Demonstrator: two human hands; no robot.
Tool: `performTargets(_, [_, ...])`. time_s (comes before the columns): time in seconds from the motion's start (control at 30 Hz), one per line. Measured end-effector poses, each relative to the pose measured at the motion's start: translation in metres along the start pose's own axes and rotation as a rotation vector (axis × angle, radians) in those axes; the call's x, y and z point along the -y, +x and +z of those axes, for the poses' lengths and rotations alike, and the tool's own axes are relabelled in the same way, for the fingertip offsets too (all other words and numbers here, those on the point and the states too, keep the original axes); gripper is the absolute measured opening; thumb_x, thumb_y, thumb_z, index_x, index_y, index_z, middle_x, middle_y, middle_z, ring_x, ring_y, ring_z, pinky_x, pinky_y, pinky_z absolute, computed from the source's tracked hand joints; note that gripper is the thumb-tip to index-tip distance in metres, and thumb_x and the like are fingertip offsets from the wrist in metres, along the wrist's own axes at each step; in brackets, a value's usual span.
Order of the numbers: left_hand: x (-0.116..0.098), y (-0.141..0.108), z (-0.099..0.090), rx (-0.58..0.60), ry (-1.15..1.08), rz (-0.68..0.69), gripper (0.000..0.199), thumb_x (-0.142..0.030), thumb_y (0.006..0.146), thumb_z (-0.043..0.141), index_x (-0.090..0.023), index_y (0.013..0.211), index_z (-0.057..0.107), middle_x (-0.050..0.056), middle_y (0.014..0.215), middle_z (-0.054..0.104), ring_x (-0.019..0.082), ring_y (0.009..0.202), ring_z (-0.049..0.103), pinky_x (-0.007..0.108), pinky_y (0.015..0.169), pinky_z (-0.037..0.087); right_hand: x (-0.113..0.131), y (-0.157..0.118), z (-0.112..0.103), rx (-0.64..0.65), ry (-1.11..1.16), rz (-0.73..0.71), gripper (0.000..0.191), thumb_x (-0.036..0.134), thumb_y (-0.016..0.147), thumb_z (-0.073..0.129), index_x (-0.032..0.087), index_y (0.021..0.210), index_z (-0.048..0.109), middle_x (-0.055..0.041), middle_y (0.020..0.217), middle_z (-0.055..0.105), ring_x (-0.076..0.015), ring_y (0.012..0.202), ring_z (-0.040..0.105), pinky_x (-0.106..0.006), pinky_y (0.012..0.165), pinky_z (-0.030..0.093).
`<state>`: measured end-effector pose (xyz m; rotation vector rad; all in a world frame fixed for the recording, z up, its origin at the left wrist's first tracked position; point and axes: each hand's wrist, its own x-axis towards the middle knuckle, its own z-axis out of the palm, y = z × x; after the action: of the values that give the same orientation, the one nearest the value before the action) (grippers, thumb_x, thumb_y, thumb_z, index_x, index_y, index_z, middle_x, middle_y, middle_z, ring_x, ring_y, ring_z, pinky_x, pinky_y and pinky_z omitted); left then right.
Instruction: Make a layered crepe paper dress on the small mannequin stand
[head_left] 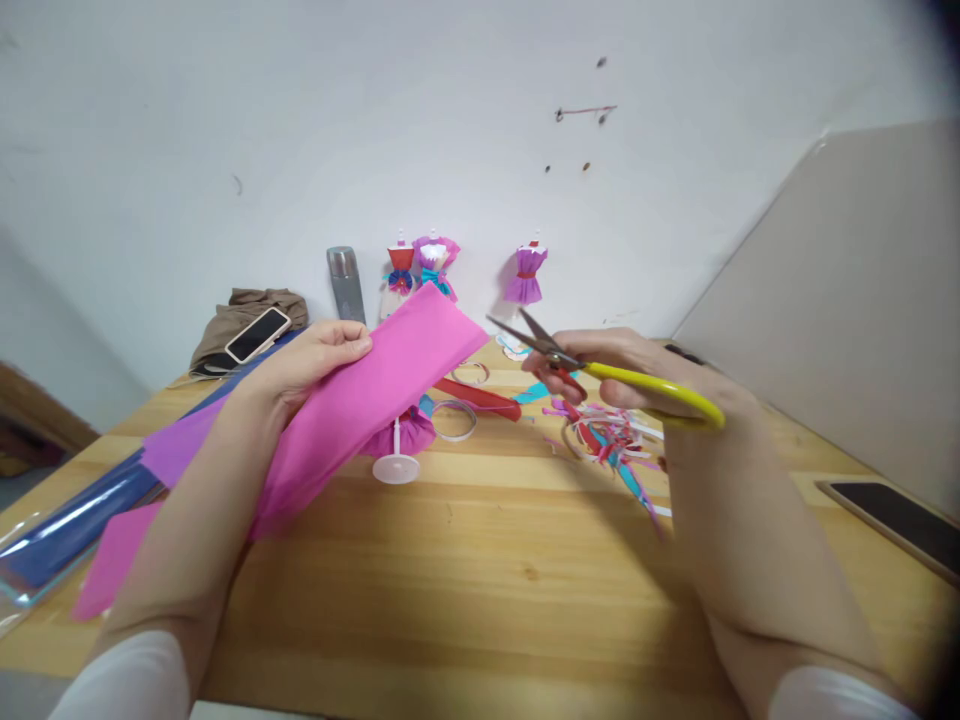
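Observation:
My left hand (326, 355) is closed on a folded length of bright pink crepe paper (397, 365), its thumb on top near the upper edge. The paper slants up to the right above the table. In my right hand (626, 355) are scissors (645, 385) with yellow and red handles; their blades are parted and point left, a short gap from the paper's end. Under the paper lies a small white dress-form stand (396, 467) with purple material (416, 430) on it. The paper hides part of it.
Small dressed mannequins (527, 275) and a grey bottle (346, 285) stand by the wall. Colourful scraps (611, 440), a ribbon roll (454, 420) and a red strip (480, 398) lie mid-table. Phones rest at left (259, 335) and right (896, 520); a blue wrapped roll (82, 525) lies left.

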<state>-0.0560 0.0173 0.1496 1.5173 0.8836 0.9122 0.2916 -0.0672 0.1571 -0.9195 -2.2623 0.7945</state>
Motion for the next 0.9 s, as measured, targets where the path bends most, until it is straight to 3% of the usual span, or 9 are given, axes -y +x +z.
performTargets(0.07, [-0.002, -0.001, 0.001, 0.019, 0.06, 0.019, 0.029, -0.036, 0.069, 0.083, -0.014, 0.064, 0.066, 0.001, 0.061, 0.057, 0.009, 0.051, 0.048, 0.017, 0.046, 0.036, -0.004, -0.002, -0.005, 0.121, 0.046, 0.008, 0.062, 0.072, 0.086, 0.059, 0.019, 0.118, 0.067, -0.0054, 0.092, 0.06, -0.0153, 0.074, 0.056, -0.029, 0.064, 0.048])
performTargets(0.17, [-0.004, -0.002, 0.001, 0.018, 0.079, 0.022, 0.029, -0.037, 0.069, 0.083, -0.014, 0.064, 0.066, 0.001, 0.061, 0.055, 0.009, 0.051, 0.047, 0.017, 0.046, 0.035, -0.006, -0.007, -0.01, 0.179, 0.068, 0.045, 0.062, 0.07, 0.088, 0.059, 0.019, 0.122, 0.066, -0.0073, 0.099, 0.063, -0.0159, 0.078, 0.059, -0.028, 0.067, 0.05])
performTargets(0.4, [0.0, 0.0, -0.007, 0.004, 0.029, 0.045, 0.036, -0.041, 0.067, 0.086, -0.013, 0.065, 0.063, 0.001, 0.062, 0.053, 0.007, 0.05, 0.045, 0.016, 0.045, 0.034, -0.007, -0.012, -0.015, 0.123, 0.066, 0.092, 0.063, 0.074, 0.084, 0.06, 0.018, 0.11, 0.069, -0.0063, 0.091, 0.064, -0.0141, 0.068, 0.056, -0.027, 0.061, 0.048])
performTargets(0.73, [0.004, 0.0, -0.004, 0.006, 0.018, 0.019, 0.028, -0.035, 0.071, 0.083, -0.013, 0.068, 0.067, 0.002, 0.062, 0.057, 0.008, 0.049, 0.048, 0.017, 0.045, 0.036, -0.011, -0.012, -0.015, 0.217, 0.13, 0.097, 0.059, 0.07, 0.088, 0.059, 0.018, 0.114, 0.066, -0.0042, 0.092, 0.06, -0.012, 0.069, 0.052, -0.023, 0.058, 0.044])
performTargets(0.9, [0.001, -0.003, 0.002, 0.028, 0.019, -0.013, 0.025, -0.033, 0.071, 0.083, -0.012, 0.069, 0.069, 0.003, 0.064, 0.06, 0.009, 0.051, 0.051, 0.017, 0.047, 0.039, -0.007, -0.008, -0.013, 0.247, 0.062, 0.142, 0.072, 0.075, 0.088, 0.053, 0.013, 0.121, 0.064, -0.0068, 0.094, 0.062, -0.0145, 0.076, 0.056, -0.024, 0.062, 0.044])
